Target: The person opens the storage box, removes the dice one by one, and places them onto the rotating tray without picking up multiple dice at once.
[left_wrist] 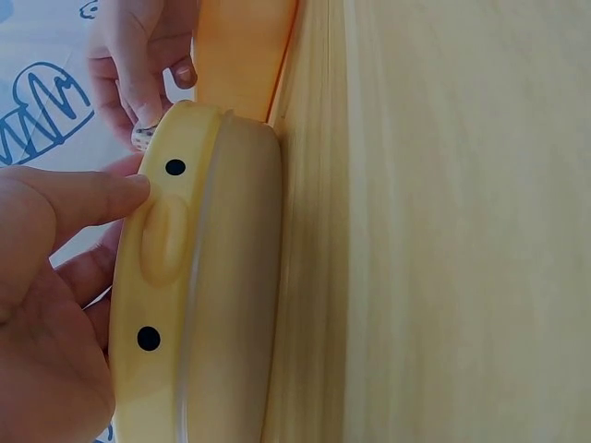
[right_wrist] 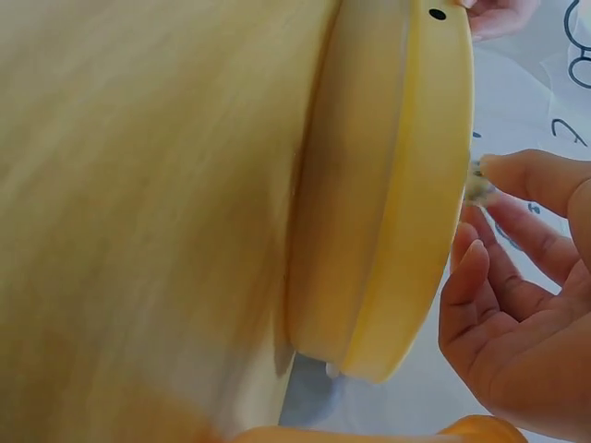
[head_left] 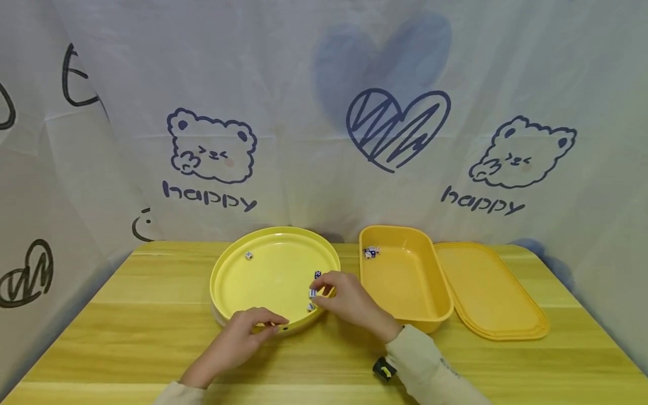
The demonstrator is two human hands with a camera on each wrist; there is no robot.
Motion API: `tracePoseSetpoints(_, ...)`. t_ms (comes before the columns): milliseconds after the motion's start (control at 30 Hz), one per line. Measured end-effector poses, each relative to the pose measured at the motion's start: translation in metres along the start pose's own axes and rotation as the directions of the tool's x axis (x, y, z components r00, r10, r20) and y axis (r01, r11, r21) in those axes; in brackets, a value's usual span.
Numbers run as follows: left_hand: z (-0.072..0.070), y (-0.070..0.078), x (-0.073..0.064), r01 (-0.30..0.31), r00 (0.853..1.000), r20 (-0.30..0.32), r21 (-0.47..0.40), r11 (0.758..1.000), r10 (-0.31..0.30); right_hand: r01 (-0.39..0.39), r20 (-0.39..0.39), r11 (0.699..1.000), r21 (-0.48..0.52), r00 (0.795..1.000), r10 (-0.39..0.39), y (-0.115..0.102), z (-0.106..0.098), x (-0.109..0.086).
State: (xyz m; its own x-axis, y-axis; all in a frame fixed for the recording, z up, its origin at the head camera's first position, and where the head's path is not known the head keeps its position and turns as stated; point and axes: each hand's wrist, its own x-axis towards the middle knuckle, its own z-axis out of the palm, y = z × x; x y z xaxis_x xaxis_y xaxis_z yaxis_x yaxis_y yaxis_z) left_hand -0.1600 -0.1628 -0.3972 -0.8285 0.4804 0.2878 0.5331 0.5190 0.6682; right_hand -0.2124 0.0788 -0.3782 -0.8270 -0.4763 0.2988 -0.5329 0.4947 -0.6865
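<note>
A round yellow tray (head_left: 273,275) with a raised rim sits left of centre on the table. My left hand (head_left: 245,332) pinches its front rim, thumb (left_wrist: 120,196) on the outer wall and fingers reaching inside. Over the tray's right side, my right hand (head_left: 351,298) holds a die (head_left: 313,293) between thumb and fingertips; the right wrist view shows this die (right_wrist: 478,187) blurred. A dark die (head_left: 318,274) lies just behind those fingertips, and another die (head_left: 311,307) is just in front of them. One white die (head_left: 248,256) rests toward the tray's back left.
Right of the tray stands an orange-yellow rectangular box (head_left: 405,287), with several dice (head_left: 371,252) gathered in its back left corner. Its flat matching lid (head_left: 501,298) lies to the right. A small black object (head_left: 384,369) is by the right sleeve. A printed white cloth (head_left: 304,169) hangs behind.
</note>
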Motion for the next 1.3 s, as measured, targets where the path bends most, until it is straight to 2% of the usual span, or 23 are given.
tracePoseSetpoints(300, 0.000, -0.001, 0.002, 0.011, 1.000, -0.002, 0.005, 1.000, -0.011, -0.030, -0.066, 0.999, -0.021, 0.997, 0.028, 0.000, -0.005, 0.002)
tracePoseSetpoints(533, -0.002, 0.000, 0.001, 0.006, 1.000, -0.005, -0.011, 1.000, -0.006, -0.045, -0.074, 0.999, -0.009, 0.996, 0.044, 0.000, -0.009, 0.004)
tracePoseSetpoints(633, -0.002, 0.000, 0.001, 0.005, 1.000, -0.008, -0.009, 1.000, -0.005, -0.082, -0.088, 0.997, 0.003, 0.993, 0.082, -0.001, -0.013, 0.004)
tracePoseSetpoints(800, 0.000, -0.002, 0.001, 0.017, 1.000, -0.003, -0.012, 1.000, -0.017, -0.087, -0.124, 0.996, 0.007, 0.988, 0.088, -0.004, -0.022, 0.001)
tracePoseSetpoints(1033, 0.005, -0.003, 0.000, 0.001, 1.000, 0.005, -0.028, 1.000, -0.001, -0.081, -0.183, 0.996, -0.038, 0.980, 0.073, -0.005, -0.053, -0.003)
tracePoseSetpoints(1133, 0.003, -0.002, 0.000, 0.006, 1.000, 0.003, -0.024, 1.000, -0.006, -0.087, -0.190, 0.993, -0.081, 0.979, 0.071, -0.006, -0.073, 0.005)
tracePoseSetpoints(1300, 0.001, -0.003, -0.002, 0.013, 1.000, 0.004, -0.024, 1.000, -0.013, -0.142, -0.174, 0.986, -0.082, 0.977, 0.126, -0.007, -0.105, 0.024)
